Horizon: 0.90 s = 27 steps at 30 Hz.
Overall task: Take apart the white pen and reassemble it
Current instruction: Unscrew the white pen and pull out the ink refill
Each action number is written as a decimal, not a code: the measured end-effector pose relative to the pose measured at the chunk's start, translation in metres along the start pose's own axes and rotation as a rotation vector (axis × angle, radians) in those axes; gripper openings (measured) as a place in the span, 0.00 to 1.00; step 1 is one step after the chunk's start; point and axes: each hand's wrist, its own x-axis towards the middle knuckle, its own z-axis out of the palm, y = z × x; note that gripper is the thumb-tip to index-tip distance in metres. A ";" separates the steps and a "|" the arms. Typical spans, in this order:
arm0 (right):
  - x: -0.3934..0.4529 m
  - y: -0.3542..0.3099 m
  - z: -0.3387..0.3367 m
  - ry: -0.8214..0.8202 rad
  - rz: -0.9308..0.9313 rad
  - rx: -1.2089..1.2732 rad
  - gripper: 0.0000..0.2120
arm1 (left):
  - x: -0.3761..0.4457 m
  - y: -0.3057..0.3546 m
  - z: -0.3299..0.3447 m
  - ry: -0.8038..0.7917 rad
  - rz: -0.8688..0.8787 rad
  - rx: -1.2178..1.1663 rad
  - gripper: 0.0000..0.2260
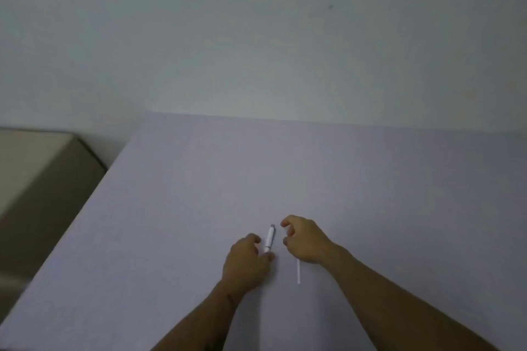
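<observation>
The white pen barrel (269,237) points away from me on the pale table (199,194), its grey tip at the far end. My left hand (246,261) pinches the barrel's near end between thumb and fingertips. My right hand (306,239) hovers just right of the barrel with its fingers curled and the thumb and forefinger slightly apart, not touching the barrel. A thin white refill (298,272) sticks out toward me from under the heel of that hand. Its far end is hidden, so I cannot tell whether the hand holds it or it lies on the table.
The table's left edge (85,208) runs diagonally, with a brown and beige piece of furniture (42,174) beyond it. A plain wall (285,37) meets the table's far edge.
</observation>
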 end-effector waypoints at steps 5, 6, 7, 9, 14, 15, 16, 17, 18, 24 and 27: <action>0.012 0.009 0.008 0.024 0.079 -0.022 0.20 | 0.009 -0.001 0.016 0.035 0.060 0.297 0.12; 0.014 0.011 0.010 0.024 0.086 -0.004 0.20 | 0.010 -0.001 0.019 0.044 0.073 0.302 0.08; 0.016 0.012 0.011 0.027 0.095 0.015 0.20 | 0.011 0.000 0.020 0.054 0.076 0.297 0.05; 0.020 0.009 0.013 0.057 0.107 0.058 0.17 | 0.013 0.002 0.021 0.063 0.062 0.241 0.04; 0.034 -0.005 0.022 0.166 0.238 0.422 0.11 | 0.008 0.002 0.016 0.101 0.092 0.106 0.05; 0.037 -0.008 0.022 0.173 0.261 0.479 0.11 | 0.009 0.002 0.013 0.103 0.102 0.103 0.05; 0.041 -0.010 0.022 0.166 0.271 0.533 0.10 | 0.010 0.001 0.010 0.103 0.109 0.096 0.05; 0.043 -0.014 0.022 0.152 0.278 0.578 0.08 | 0.012 0.001 0.006 0.100 0.112 0.096 0.06; 0.047 -0.017 0.023 0.141 0.285 0.620 0.07 | 0.014 0.001 0.000 0.093 0.109 0.110 0.06; 0.064 -0.020 0.020 0.199 0.316 0.589 0.07 | 0.016 -0.013 -0.031 -0.010 -0.017 0.251 0.03; 0.066 -0.025 0.022 0.167 0.266 0.342 0.12 | 0.010 -0.020 -0.035 -0.005 -0.048 0.235 0.03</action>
